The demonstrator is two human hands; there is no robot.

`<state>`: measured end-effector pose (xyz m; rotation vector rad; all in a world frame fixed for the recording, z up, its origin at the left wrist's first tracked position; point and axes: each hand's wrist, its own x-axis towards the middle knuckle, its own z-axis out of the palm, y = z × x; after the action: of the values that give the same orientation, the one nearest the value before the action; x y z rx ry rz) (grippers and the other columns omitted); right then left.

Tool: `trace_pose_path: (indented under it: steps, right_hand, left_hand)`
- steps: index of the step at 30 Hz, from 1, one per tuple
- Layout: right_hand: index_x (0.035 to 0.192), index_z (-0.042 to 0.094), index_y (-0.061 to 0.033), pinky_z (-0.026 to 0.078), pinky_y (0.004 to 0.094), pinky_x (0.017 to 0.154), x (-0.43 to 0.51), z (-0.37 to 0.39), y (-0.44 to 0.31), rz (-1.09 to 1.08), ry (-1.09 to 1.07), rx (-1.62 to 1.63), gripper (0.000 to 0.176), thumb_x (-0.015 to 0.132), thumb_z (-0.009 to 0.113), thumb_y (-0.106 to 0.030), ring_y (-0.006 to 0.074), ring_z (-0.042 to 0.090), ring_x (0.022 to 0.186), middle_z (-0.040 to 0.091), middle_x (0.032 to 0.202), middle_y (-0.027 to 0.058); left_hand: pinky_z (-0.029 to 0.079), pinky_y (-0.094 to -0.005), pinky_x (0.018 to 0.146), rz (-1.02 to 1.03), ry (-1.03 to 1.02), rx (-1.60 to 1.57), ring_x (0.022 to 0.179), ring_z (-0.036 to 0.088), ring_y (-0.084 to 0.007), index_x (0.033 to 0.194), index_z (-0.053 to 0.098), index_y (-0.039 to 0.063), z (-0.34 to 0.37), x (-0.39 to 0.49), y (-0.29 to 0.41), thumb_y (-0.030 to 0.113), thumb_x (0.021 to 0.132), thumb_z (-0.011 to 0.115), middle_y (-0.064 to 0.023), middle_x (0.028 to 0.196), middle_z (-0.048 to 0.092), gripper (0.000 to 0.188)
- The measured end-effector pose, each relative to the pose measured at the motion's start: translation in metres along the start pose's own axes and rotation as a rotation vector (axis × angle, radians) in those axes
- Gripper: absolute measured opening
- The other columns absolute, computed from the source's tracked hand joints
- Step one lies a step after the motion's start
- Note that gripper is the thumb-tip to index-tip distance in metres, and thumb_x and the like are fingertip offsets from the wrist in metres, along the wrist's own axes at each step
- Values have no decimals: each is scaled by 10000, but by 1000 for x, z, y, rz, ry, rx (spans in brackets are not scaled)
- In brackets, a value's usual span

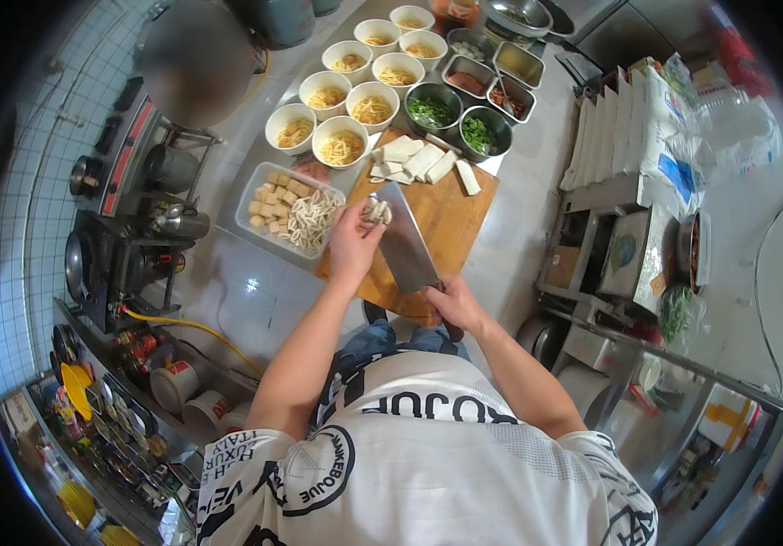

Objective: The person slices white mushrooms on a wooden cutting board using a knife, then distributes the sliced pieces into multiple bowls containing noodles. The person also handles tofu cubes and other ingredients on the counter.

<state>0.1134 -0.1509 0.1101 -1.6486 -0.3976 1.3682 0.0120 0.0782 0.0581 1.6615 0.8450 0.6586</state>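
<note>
In my right hand (455, 304) is the handle of a broad cleaver (405, 242), its blade tilted over the wooden cutting board (463, 218). My left hand (356, 235) pinches a small bunch of pale strips (378, 210) against the upper part of the blade. Left of that hand sits a clear plastic container (248, 218) with tan cubes (275, 198) on one side and more pale strips (313, 218) on the other. White slabs (425, 160), perhaps tofu, lie at the board's far end, one (467, 177) apart from the others.
Several white bowls of noodles (340, 147) stand beyond the container. Metal pots of chopped greens (432, 111) and metal trays (468, 75) stand beyond the board. Gas stoves (108, 266) line the left. A shelf with white packages (627, 130) is on the right.
</note>
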Motion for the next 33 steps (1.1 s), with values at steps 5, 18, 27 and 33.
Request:
trace_pose_path:
  steps: [5,18,27,33]
  right_hand:
    - [1056,698,49,528,344,519,-6,29,-65,14,-43,-347,205,1071,636,-146,148,592,517,599,654,42]
    - [1185,732,22,534,385,563,-54,-13,-30,-16,296,-312,226,1041,682,-145,191,636,559,667,708,109]
    - [996,660,38,517,410,574,-91,-100,36,102,382,-345,233,1039,697,-188,208,623,541,646,693,113]
    - [982,651,37,505,391,544,-79,-126,52,138,294,-237,224,1052,672,-175,182,620,532,619,667,76]
  left_hand:
    - [631,-364,806,-23,145,202,912,764,-229,1384,691,-29,-66,10,-4,-19,901,815,-151,1196,674,498]
    - [533,-460,1073,423,-130,669,1259,633,-358,1363,682,32,-27,-3,0,114,990,714,-134,1352,669,384]
    - [504,-460,1065,412,-210,1305,1340,562,-313,1410,660,6,12,-35,-25,100,994,623,-117,1489,598,428]
    - [431,-385,997,552,-446,1816,1264,555,-257,1270,775,82,-1,12,-10,195,971,648,-68,1400,642,344]
